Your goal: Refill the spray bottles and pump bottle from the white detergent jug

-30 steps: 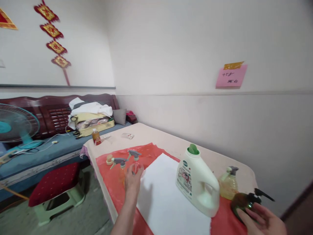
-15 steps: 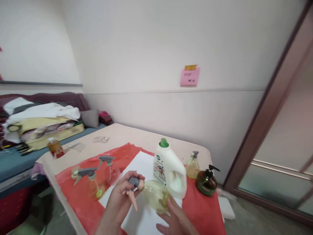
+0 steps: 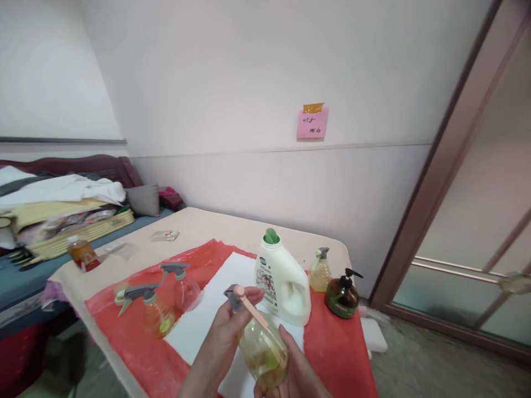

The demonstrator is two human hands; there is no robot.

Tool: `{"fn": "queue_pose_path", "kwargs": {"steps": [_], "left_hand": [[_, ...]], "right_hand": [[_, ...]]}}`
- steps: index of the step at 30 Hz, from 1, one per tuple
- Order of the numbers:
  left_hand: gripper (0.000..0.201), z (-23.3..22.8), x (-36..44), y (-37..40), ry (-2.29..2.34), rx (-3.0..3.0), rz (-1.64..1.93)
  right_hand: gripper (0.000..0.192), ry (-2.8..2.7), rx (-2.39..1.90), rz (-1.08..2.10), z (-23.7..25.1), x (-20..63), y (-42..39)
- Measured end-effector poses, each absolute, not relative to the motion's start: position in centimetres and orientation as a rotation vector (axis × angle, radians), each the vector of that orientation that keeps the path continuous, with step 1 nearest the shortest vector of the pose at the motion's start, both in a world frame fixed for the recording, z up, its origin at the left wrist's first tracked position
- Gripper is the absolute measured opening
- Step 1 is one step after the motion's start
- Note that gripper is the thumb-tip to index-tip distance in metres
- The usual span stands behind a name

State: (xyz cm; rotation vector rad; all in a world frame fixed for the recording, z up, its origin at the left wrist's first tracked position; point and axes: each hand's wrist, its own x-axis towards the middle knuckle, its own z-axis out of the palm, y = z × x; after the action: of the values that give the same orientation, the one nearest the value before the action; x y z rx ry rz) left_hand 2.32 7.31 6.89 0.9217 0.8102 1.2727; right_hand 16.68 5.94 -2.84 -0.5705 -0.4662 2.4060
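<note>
A clear spray bottle (image 3: 262, 354) with some yellowish liquid is held between my hands, tilted over the white sheet (image 3: 232, 276). My left hand (image 3: 226, 329) closes around its grey-and-peach spray head, whose long peach trigger slants down across the bottle. My right hand (image 3: 296, 365) cups the lower right side of the body, fingers beneath it. Just behind stands a large white detergent jug (image 3: 286, 282) with a green cap. Left of the sheet, two spray bottles with grey heads, an orange-tinted one (image 3: 157, 315) and a clear one (image 3: 187, 290), stand on red plastic.
A small yellowish spray bottle (image 3: 319, 273) and a dark green pump bottle (image 3: 342, 297) stand right of the jug. The red plastic sheet (image 3: 332, 354) covers much of the table (image 3: 215, 224). An amber-liquid bottle (image 3: 82, 253) is at the far left edge.
The spray bottle has turned from lying nearly sideways to more upright, its head now higher and its trigger swung across the front. My right hand has shifted under its base.
</note>
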Motion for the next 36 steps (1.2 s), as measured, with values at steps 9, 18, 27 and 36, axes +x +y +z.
{"fn": "queue_pose_path", "kwargs": {"steps": [9, 18, 27, 36], "left_hand": [[0.037, 6.6, 3.3, 7.9, 1.033, 0.976, 1.475], [0.035, 6.7, 2.9, 8.0, 1.093, 0.698, 1.51], [0.028, 6.2, 2.0, 8.8, 0.954, 0.559, 1.616], [0.018, 6.0, -1.1, 10.9, 0.875, 0.34, 1.867]], "right_hand": [[0.078, -0.556, -0.626, 2.146, -3.2, 15.7, 4.2], [0.092, -0.612, -0.766, 1.843, -1.6, 15.6, 4.8], [0.078, -0.72, -0.594, 1.924, -1.5, 16.7, 4.9], [0.101, -0.978, -1.139, 1.572, -3.6, 17.4, 6.1]]}}
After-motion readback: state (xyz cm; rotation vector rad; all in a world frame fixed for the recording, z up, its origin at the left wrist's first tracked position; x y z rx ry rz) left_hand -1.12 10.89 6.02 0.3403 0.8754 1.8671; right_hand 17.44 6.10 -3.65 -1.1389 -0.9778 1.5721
